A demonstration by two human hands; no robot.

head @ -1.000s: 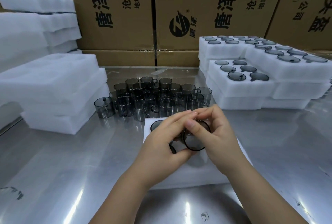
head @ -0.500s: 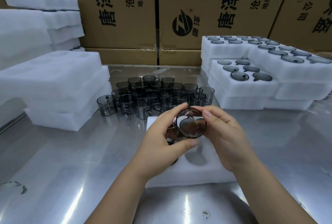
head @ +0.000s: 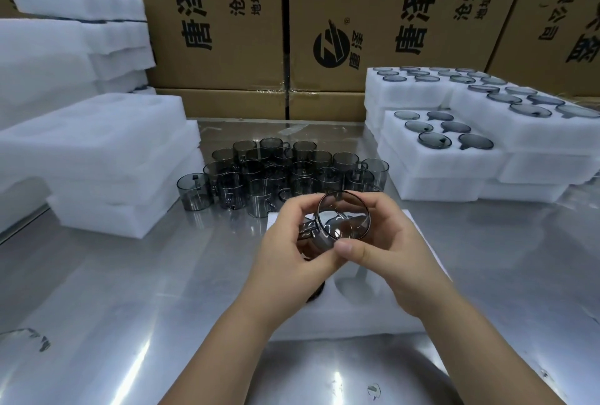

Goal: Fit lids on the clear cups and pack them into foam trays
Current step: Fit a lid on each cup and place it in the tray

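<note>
- Since 0.5 s ago the cup (head: 344, 218) has been turned in the hands. Then a flat round face pointed at the cam; now its round rim faces up and toward the cam, tilted, w/ the inside showing through. Hands are at much the same spot above the tray; 1 s ago they were lower, right over it.
- L hand (head: 289, 255): fingers (head: 300, 211) curled over the cup's left side by the handle, thumb tucked under it, gripping.
- R hand (head: 399, 249): thumb (head: 352, 247) pressed on the near lower edge, other fingers wrapped round the far right side, so it pinches the cup too.
- Cup is held in the air between both hands, above the foam tray (head: 373, 317), not touching it. Can't tell if a lid is on.
- Foam tray lies on the table (head: 130, 307) just under the hands. One round pocket (head: 355, 289) shows bare. Something dark sits in the tray under the L wrist, mostly hidden.
- Loose cups (head: 282, 174) stand upright in a tight bunch on the table behind the hands, near the tray's far edge.
- Packed trays (head: 454, 161) are stacked at the right, grey lids (head: 435, 140) showing in the top pockets.
- Blank foam stack (head: 97, 151) at the left, more piled behind it.
- Cartons (head: 220, 15) w/ black print line the back.
</note>
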